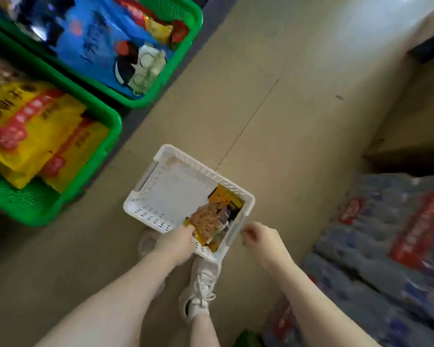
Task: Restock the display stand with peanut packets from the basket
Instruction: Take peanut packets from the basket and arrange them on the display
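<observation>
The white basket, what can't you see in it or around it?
- Packets in the basket, head view: blur makes the print unreadable, and overlap hides how many there are.
- Left hand: its fingers dip behind the packets, so the grip is unclear.
- Right hand: motion blur hides whether it touches the basket rim.
- Green bins: cut off by the left and top edges.
- Bottle packs: cut off by the right edge, and blurred.
</observation>
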Demonstrator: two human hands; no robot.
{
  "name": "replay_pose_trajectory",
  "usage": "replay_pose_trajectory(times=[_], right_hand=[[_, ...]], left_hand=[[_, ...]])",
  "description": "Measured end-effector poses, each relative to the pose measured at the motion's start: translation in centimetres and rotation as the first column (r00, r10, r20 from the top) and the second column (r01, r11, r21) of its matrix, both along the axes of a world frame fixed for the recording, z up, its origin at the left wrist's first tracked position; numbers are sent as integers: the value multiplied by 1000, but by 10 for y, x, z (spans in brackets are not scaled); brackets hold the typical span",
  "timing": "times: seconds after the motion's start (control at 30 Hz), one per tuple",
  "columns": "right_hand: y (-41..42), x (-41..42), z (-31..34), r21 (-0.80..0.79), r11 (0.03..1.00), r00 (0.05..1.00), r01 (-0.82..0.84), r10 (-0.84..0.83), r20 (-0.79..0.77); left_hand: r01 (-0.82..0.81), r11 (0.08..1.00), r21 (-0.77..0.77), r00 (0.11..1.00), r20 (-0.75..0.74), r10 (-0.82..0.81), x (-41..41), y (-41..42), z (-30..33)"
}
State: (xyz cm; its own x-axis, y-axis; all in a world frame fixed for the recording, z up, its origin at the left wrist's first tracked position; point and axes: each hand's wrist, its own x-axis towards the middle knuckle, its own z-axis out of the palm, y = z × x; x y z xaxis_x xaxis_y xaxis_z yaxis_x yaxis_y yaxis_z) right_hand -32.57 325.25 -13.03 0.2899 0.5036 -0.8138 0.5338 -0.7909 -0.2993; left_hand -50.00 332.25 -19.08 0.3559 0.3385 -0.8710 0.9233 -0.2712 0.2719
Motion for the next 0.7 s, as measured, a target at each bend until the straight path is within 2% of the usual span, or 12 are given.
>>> replay_pose_trajectory(times=[0.13, 0.23, 0.37, 0.5, 0.6, 0.7], right_hand=[[-5, 1, -100, 6, 999, 999, 37, -37, 19], [-17, 4, -151, 41, 998, 999, 40, -41, 25], [-26, 4, -183, 60, 997, 998, 57, -56, -29], [-25, 0, -188, 66, 998, 997, 9, -4, -71], [-26, -3, -193, 103, 986, 991, -127, 132, -34], [-28, -12, -202, 96, 922, 922, -375, 359, 148]], left_hand=[[104, 994, -36, 994, -13, -105, 17, -21, -108], [174, 984, -36, 985, -7, -174, 27, -42, -170], [143, 990, 5, 987, -73, -143, 32, -56, -217], [239, 970, 52, 968, -93, -234, 37, -56, -236], [247, 968, 41, 964, -110, -242, 42, -51, -241], [193, 973, 130, 981, -20, -192, 32, -35, -242]])
